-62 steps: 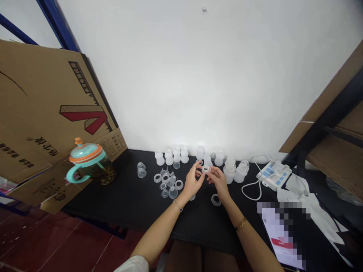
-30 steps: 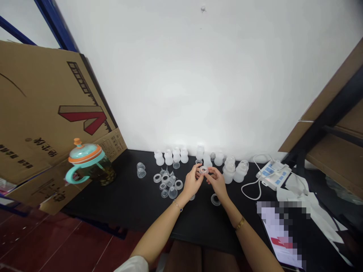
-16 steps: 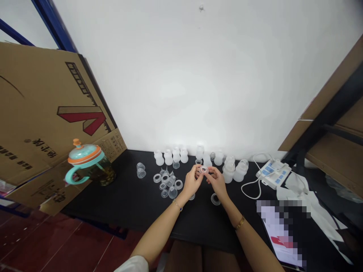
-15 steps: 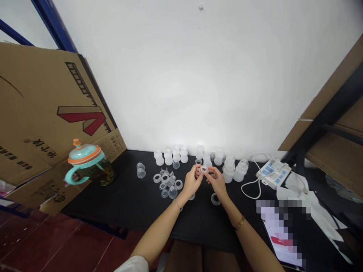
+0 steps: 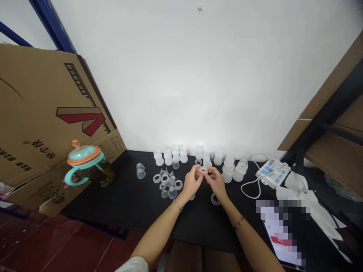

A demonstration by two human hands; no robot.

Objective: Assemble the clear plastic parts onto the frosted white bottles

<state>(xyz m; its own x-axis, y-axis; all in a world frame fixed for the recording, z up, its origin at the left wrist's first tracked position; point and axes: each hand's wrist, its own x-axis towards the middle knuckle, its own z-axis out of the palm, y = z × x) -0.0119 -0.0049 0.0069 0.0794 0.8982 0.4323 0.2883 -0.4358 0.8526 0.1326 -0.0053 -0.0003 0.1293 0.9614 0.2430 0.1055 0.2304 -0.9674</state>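
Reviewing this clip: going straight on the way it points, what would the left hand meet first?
The left hand would probably first meet the translucent round ring already at its fingertips, which the right hand also holds.

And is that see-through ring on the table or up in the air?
Up in the air: the see-through ring is pinched between the left hand and right hand, above the black table.

one left hand (image 5: 192, 184), one right hand (image 5: 217, 184), one clear ring (image 5: 203, 170), one teal-lidded mug (image 5: 82, 156), one power strip (image 5: 272, 173).
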